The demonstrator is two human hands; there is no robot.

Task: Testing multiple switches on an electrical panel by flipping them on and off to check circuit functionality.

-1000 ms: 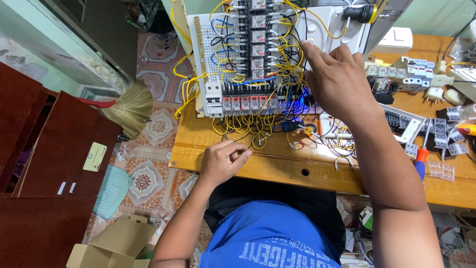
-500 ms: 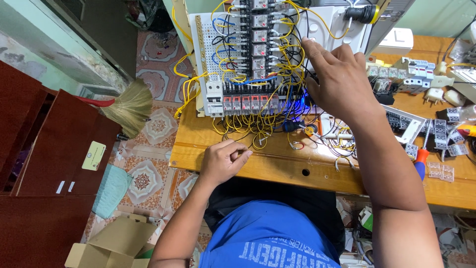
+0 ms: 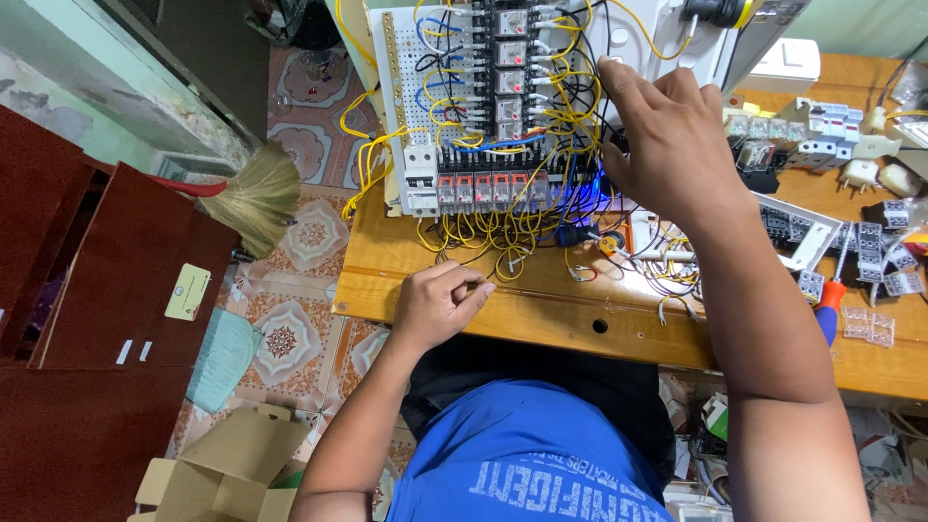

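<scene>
Yellow wires (image 3: 483,227) hang from the white control panel (image 3: 483,106) at the far side of the wooden table (image 3: 541,309). Right hand (image 3: 672,145) rests on the panel's right part, fingers spread. Left hand (image 3: 435,304) lies curled on the table's near edge; whether it holds something, I cannot tell.

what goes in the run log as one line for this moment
left hand: loose fist on bench edge | right hand: fingers in yellow wires on wiring panel | screwdriver: lying untouched at right

We see yellow wires (image 3: 483,232) on a white panel (image 3: 406,87). Our shirt (image 3: 522,435) is blue, and the floor tiles (image 3: 290,333) have a floral pattern.
</scene>
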